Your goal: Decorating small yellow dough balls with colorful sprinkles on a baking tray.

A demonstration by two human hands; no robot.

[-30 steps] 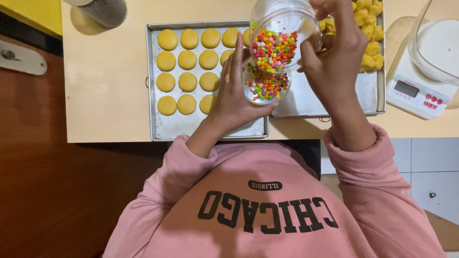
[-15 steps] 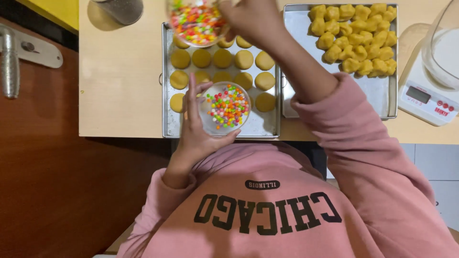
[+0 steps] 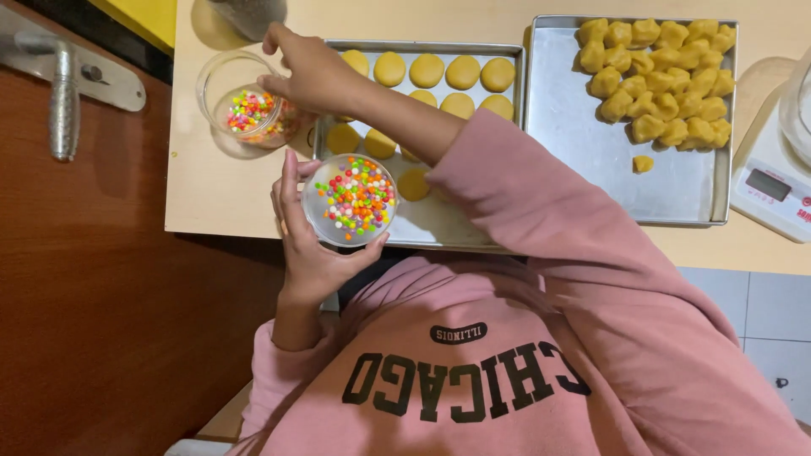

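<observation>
My left hand holds a shallow clear lid filled with small multicoloured candies, over the near edge of a metal baking tray. My right hand reaches across to the left and grips the rim of a clear plastic jar that stands on the table with more coloured candies inside. On that tray lie several round, flattened yellow dough discs; my right forearm hides some of them.
A second metal tray to the right carries a heap of rough yellow dough lumps. A white kitchen scale stands at the far right. A grey container is at the table's back, and a metal door handle is on the left.
The right hand carried the candy jar from above the tray down to the table at the left. The left hand kept the candy-filled lid near the tray's front edge.
</observation>
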